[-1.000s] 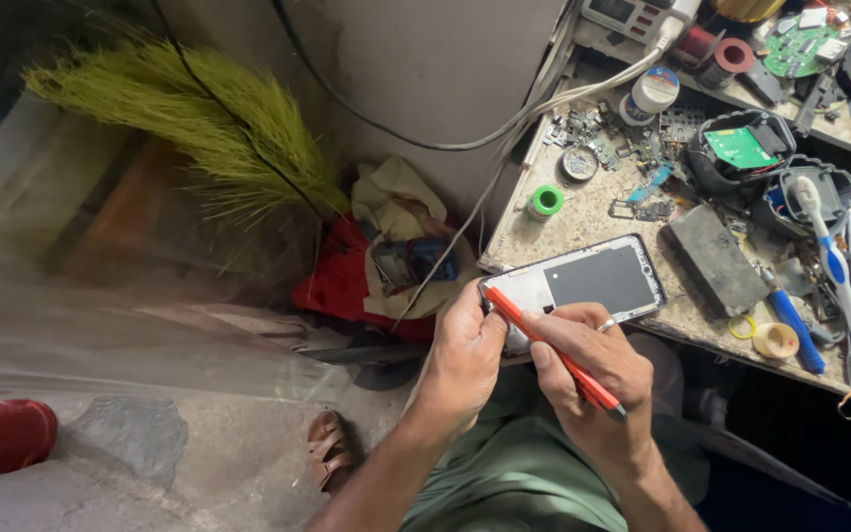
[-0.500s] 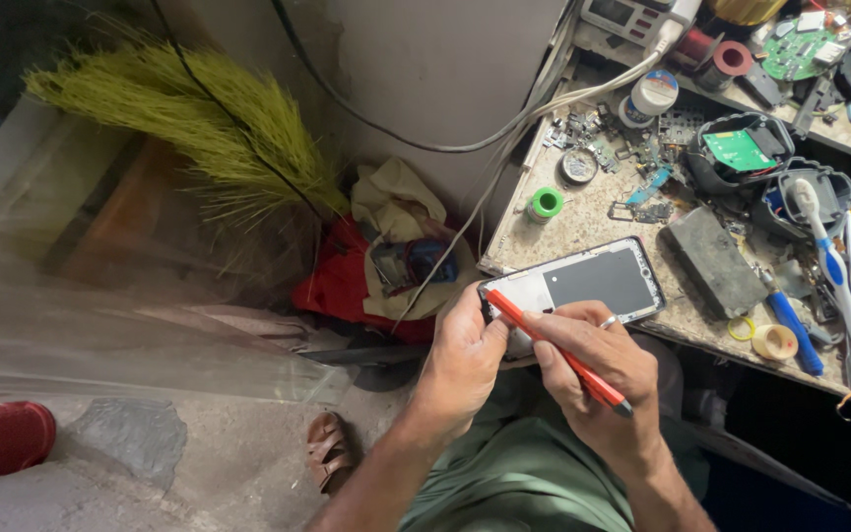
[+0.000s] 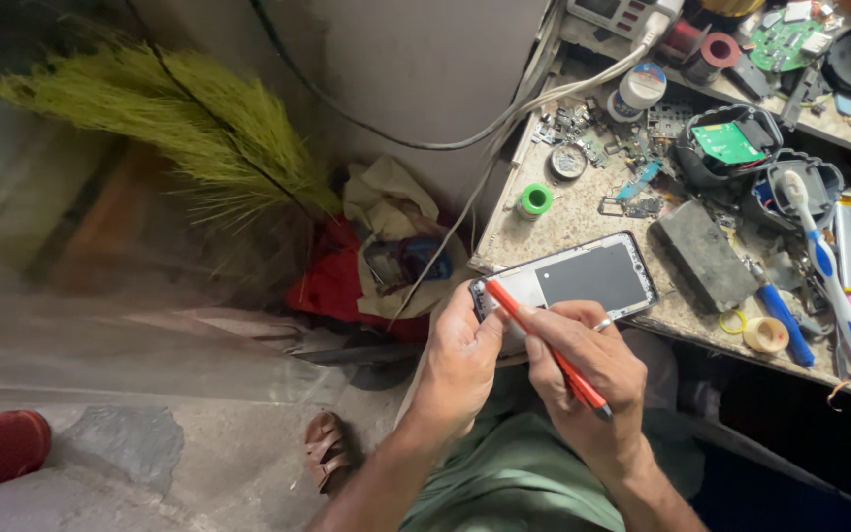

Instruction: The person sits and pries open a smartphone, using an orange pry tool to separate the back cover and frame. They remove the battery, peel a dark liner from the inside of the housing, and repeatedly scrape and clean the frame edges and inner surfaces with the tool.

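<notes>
— Phone (image 3: 583, 281) first: where is it?
— Lying on the near edge of the worktop (image 3: 583, 212), its left end out past the edge where both hands meet it.
— Start at the left, then.
— A straw broom (image 3: 179, 128) lies far left, with a heap of cloth (image 3: 386, 246) beside it. The left hand (image 3: 460, 360) comes next, its grip closed on the phone's left end, thumb on the corner.
— And the other hand?
— The right hand (image 3: 588, 369) has a narrow grip on a red tool (image 3: 544, 340), whose tip rests at that same corner.
— Anything different from a second ago?
— Hardly. Tip and phone sit in the same spot, so the work at that corner looks unfinished.
— Further right?
— A toothbrush (image 3: 824, 266) and a roll of tape (image 3: 765, 335).
</notes>
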Available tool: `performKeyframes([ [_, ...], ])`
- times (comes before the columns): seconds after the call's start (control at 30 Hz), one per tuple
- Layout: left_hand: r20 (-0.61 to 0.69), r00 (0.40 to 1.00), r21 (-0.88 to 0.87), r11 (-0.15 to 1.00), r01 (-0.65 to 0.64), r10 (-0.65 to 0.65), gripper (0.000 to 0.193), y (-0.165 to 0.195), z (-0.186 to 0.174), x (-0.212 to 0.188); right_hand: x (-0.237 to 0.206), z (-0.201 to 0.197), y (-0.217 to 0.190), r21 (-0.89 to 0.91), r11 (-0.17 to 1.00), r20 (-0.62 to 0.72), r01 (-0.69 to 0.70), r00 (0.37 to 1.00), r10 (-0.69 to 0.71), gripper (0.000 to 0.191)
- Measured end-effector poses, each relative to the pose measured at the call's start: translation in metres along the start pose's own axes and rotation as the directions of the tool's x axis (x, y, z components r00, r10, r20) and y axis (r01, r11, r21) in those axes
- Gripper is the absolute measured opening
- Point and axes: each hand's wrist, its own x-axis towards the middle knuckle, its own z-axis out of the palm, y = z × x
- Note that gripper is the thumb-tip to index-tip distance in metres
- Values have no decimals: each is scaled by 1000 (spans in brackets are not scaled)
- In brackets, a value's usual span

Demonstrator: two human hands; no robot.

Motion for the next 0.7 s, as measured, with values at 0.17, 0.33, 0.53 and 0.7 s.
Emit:
performKeyframes([
  [0.17,-39,999,92,995,32,-28,23,-1,-2,0,-1,3,-5,6,1000,2,7,1000,-7,26],
  [0.33,-25,1000,68,998,-12,14,21,-1,-1,-1,-3,2,-2,16,1000,-28,-18,999,19,25],
  [0.53,-43,999,13,999,34,-33,20,-3,1,1,-8,3,-2,53,998,-22,-33,999,34,24],
  [0.7,-29,999,94,996,-13,16,22,-3,-1,0,-6,6,-2,34,999,-2,-3,1000,3,25],
])
